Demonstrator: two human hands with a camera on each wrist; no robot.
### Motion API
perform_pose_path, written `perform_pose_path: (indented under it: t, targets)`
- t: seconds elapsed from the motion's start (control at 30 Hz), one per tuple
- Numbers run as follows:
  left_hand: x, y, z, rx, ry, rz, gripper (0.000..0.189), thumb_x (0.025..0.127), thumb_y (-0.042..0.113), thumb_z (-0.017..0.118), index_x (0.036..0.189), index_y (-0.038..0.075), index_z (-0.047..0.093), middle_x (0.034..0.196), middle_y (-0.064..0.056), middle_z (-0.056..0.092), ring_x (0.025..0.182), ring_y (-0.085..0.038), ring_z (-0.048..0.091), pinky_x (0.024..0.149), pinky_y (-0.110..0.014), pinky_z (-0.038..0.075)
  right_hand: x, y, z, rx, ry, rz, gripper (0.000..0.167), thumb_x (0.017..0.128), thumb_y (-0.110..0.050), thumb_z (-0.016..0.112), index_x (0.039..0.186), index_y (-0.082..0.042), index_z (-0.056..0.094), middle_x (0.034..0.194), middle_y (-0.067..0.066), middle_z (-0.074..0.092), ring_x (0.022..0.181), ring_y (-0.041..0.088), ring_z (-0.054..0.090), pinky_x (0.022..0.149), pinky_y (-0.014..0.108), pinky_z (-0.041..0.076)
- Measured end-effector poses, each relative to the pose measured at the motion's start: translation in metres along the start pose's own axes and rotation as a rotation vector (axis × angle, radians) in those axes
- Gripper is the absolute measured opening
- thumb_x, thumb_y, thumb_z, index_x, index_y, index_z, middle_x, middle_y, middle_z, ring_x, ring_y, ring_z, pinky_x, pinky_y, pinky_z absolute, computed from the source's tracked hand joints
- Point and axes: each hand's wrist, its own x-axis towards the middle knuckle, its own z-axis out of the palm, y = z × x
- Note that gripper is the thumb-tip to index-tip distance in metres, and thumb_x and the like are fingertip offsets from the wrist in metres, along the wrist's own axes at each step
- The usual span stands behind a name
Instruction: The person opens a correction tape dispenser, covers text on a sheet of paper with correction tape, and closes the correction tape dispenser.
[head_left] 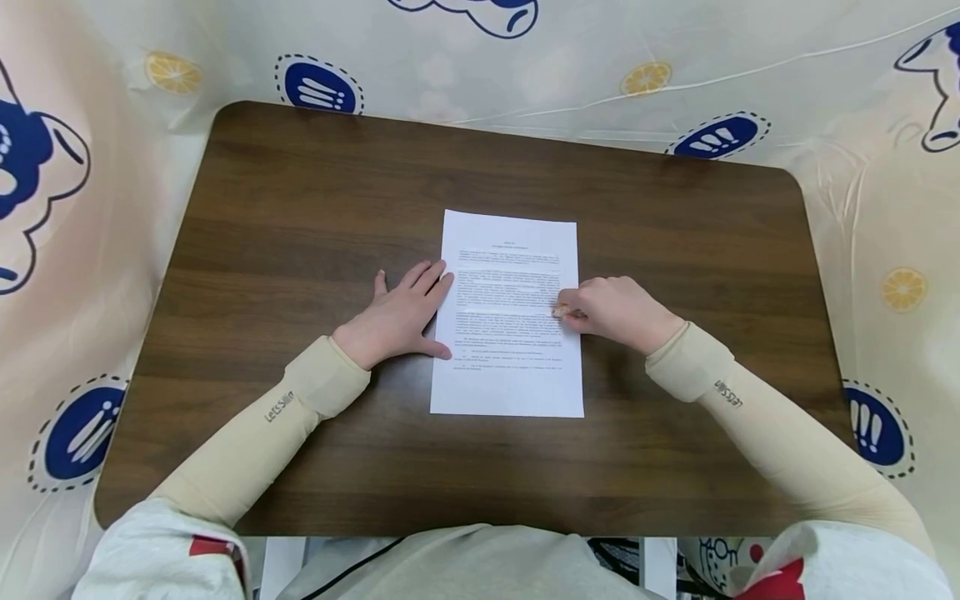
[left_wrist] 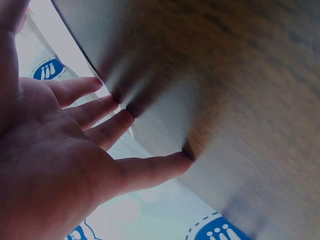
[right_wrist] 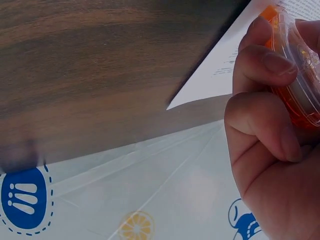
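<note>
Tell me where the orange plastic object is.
The orange plastic object is at the right wrist view's right edge, gripped by the right hand, over the right side of the printed sheet.

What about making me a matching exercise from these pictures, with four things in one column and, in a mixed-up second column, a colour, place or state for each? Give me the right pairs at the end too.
Column one
1. Left hand
2. Table
3. Right hand
4. Printed sheet

Column two
A. Curled around an orange-and-clear item
B. White, with dark lines of text
C. Fingers spread, at the left edge of the page
D. Dark brown, with a wood grain

Right pairs: 1-C, 2-D, 3-A, 4-B
</note>
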Motion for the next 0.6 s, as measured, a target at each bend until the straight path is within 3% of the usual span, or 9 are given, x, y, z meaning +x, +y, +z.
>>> perform_pose_path:
  t: [0.3, 0.6]
  targets:
    - [0.0009, -0.0008, 0.0005, 0.008, -0.005, 0.006, 0.120, 0.082, 0.056, 0.086, 0.166, 0.004, 0.018, 0.175, -0.016, 0.008, 0.160, -0.039, 0.006, 0.109, -0.085, 0.009, -0.0024, 0.0015, -0.0016, 0.013, -0.021, 0.027, 0.009, 0.095, -0.015, 0.077, 0.101, -0.010, 0.073, 0.077, 0.002, 0.068, 0.054, 0.012, 0.047, 0.048, 0.028, 0.031]
    - [-0.0002, 0.0003, -0.0013, -0.001, 0.003, 0.002, 0.120, 0.080, 0.055, 0.087, 0.166, 0.004, 0.020, 0.174, -0.016, 0.010, 0.159, -0.040, 0.007, 0.109, -0.085, 0.009, -0.0055, 0.0057, -0.0002, 0.015, -0.012, 0.033, 0.006, 0.094, -0.014, 0.075, 0.093, -0.012, 0.070, 0.069, -0.002, 0.061, 0.056, 0.012, 0.046, 0.049, 0.028, 0.032]
